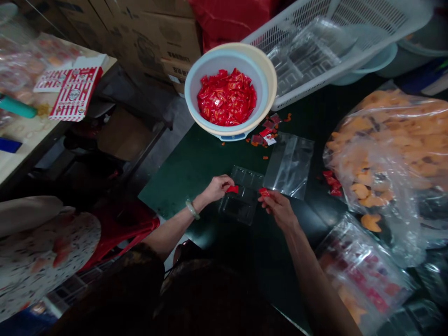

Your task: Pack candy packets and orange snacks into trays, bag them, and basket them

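Note:
My left hand (220, 187) pinches a small red packet (232, 189) above the left side of a clear plastic tray (239, 205). A bangle circles that wrist. On the tray's right side, my right hand (276, 205) grips another red packet (264, 192) between thumb and fingers. The tray has several moulded compartments and lies on the dark green table (182, 172). Beyond both hands, a pale blue bowl (191, 88) full of red packets (227, 98) sits inside a cream bowl. A flat clear bag (290, 163) lies just past my right hand.
Loose packets and orange crumbs (266, 133) lie beside the bowls. A white basket (315, 79) at the back holds clear trays. On the right are a large bag of orange pieces (395, 135) and a filled clear pack (367, 270). Cartons (157, 37) stand behind; a second table (21, 140) is left.

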The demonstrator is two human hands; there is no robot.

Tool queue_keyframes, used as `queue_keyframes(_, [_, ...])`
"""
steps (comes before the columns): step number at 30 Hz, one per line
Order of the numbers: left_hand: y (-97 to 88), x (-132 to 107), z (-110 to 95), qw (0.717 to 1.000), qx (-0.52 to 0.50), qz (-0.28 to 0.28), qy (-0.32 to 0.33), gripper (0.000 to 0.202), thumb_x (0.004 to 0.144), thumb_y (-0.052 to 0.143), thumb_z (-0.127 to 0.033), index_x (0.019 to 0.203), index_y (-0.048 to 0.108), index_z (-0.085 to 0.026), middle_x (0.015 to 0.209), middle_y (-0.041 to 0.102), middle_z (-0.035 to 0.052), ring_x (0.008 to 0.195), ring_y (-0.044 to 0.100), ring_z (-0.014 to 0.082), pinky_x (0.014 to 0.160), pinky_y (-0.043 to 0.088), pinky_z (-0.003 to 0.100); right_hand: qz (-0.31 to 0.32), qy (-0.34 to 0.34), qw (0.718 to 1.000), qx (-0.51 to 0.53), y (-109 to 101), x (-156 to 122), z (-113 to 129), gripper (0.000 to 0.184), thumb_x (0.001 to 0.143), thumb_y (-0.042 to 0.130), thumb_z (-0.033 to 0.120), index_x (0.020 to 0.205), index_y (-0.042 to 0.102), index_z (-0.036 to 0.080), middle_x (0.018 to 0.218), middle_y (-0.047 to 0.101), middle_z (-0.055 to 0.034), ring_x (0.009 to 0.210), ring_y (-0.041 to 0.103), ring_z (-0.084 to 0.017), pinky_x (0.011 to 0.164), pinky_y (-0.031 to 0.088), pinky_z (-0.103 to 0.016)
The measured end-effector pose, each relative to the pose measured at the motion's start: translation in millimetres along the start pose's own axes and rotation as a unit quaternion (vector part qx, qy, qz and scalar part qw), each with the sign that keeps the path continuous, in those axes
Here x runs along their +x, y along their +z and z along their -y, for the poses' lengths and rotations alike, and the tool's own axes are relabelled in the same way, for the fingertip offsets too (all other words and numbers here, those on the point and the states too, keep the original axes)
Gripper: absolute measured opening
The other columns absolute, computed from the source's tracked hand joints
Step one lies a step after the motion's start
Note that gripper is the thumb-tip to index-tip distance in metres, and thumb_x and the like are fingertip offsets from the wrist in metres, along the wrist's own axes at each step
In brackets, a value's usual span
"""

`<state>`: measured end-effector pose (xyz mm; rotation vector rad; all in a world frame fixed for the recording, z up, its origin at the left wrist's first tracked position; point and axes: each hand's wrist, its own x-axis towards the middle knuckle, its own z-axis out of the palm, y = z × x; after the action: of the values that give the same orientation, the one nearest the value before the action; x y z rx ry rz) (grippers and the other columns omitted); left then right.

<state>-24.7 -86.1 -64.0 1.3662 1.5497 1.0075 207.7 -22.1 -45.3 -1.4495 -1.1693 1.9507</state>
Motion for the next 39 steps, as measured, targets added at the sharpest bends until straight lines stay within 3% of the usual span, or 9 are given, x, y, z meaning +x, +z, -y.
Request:
queue_keyframes(3, [0.3, 6.9, 5.0, 0.992, 0.074, 0.063, 0.084, 0.025, 0.073, 0.043, 0.0, 0.077, 0.064, -0.013, 0.086, 0.059, 0.0052, 0.076, 0.056, 0.011, 0.071, 0.044, 0.023, 0.004, -0.014, 0.999, -0.034, 0.4, 6.4, -3.7, 0.03, 0.057, 0.074, 0.035, 0.076, 0.065, 0.014, 0.064, 0.064, -0.0015, 0.05, 0.049, -0.008, 0.04, 0.033, -0.019])
queue_keyframes(9, [1.4, 13.1, 4.9, 0.96, 0.183, 0.128, 0.168, 0.029, 0.074, 0.039, 0.001, 0.079, 0.064, -0.013, 0.09, 0.059, 0.0082, 0.084, 0.054, 0.0149, 0.076, 0.044, 0.027, 0.015, -0.035, 0.996, -0.084, 2.9, 11.5, -1.0, 0.033, 0.066, 0.066, 0.038, 0.086, 0.068, 0.011, 0.05, 0.056, 0.0035, 0.04, 0.046, -0.007, 0.041, 0.037, -0.023])
queue_keyframes(12, [1.5, 8.3, -0.9, 0.939, 0.267, 0.103, 0.192, 0.028, 0.077, 0.04, -0.001, 0.082, 0.064, -0.014, 0.093, 0.06, 0.0086, 0.09, 0.049, 0.0179, 0.081, 0.042, 0.031, 0.016, -0.041, 0.995, -0.084, 6.2, 13.2, 1.4, 0.03, 0.066, 0.064, 0.034, 0.085, 0.067, 0.011, 0.053, 0.061, 0.0006, 0.045, 0.054, -0.011, 0.045, 0.044, -0.025])
queue_keyframes(15, [3.5, -1.1, -3.7, 0.928, 0.314, 0.061, 0.193, 0.027, 0.081, 0.04, -0.005, 0.09, 0.064, -0.014, 0.096, 0.059, 0.0093, 0.09, 0.046, 0.0186, 0.082, 0.042, 0.032, -0.029, -0.066, 0.994, -0.085, 12.9, 16.4, -0.6, 0.023, 0.06, 0.067, 0.03, 0.076, 0.065, 0.013, 0.057, 0.064, -0.0012, 0.051, 0.058, -0.013, 0.046, 0.045, -0.024])
queue_keyframes(20, [7.7, -13.0, 5.4, 0.906, 0.351, 0.107, 0.209, 0.027, 0.086, 0.038, -0.009, 0.096, 0.063, -0.013, 0.097, 0.06, 0.0098, 0.089, 0.048, 0.0186, 0.083, 0.041, 0.033, -0.091, -0.161, 0.975, -0.12, 22.2, 28.3, -13.8, 0.012, 0.059, 0.069, 0.026, 0.063, 0.063, 0.016, 0.055, 0.062, 0.001, 0.051, 0.054, -0.011, 0.05, 0.042, -0.023])
queue_keyframes(26, [6.4, -10.7, 14.1, 0.901, 0.351, 0.088, 0.24, 0.032, 0.088, 0.036, -0.013, 0.112, 0.057, -0.014, 0.098, 0.058, 0.0099, 0.09, 0.049, 0.0185, 0.082, 0.042, 0.033, -0.054, -0.178, 0.961, -0.203, 19.1, 39.7, -23.9, 0.006, 0.06, 0.065, 0.023, 0.063, 0.067, 0.017, 0.056, 0.065, 0.0002, 0.053, 0.056, -0.012, 0.053, 0.043, -0.026])
queue_keyframes(29, [6.0, -6.9, 14.8, 0.883, 0.386, 0.087, 0.254, 0.033, 0.087, 0.036, -0.011, 0.11, 0.059, -0.015, 0.094, 0.056, 0.0095, 0.087, 0.048, 0.0187, 0.078, 0.043, 0.032, -0.046, -0.185, 0.958, -0.215, 18.0, 41.9, -25.1, 0.006, 0.058, 0.064, 0.02, 0.063, 0.067, 0.018, 0.056, 0.064, 0.0003, 0.052, 0.055, -0.012, 0.051, 0.042, -0.025])
queue_keyframes(33, [6.2, -4.5, 16.5, 0.858, 0.423, 0.097, 0.275, 0.033, 0.083, 0.038, -0.007, 0.102, 0.062, -0.015, 0.099, 0.053, 0.0096, 0.091, 0.047, 0.0199, 0.076, 0.044, 0.031, -0.099, -0.216, 0.945, -0.223, 22.6, 42.9, -29.9, 0.007, 0.057, 0.065, 0.019, 0.064, 0.064, 0.018, 0.056, 0.063, 0.0002, 0.054, 0.057, -0.014, 0.052, 0.042, -0.026])
queue_keyframes(39, [5.9, -7.1, 22.1, 0.86, 0.391, 0.125, 0.304, 0.035, 0.078, 0.037, -0.001, 0.097, 0.063, -0.014, 0.102, 0.057, 0.0093, 0.094, 0.051, 0.0187, 0.079, 0.046, 0.03, -0.229, -0.254, 0.892, -0.297, 34.9, 30.6, -45.1, 0.004, 0.058, 0.064, 0.021, 0.06, 0.06, 0.02, 0.052, 0.061, 0.0024, 0.052, 0.057, -0.015, 0.052, 0.041, -0.026])
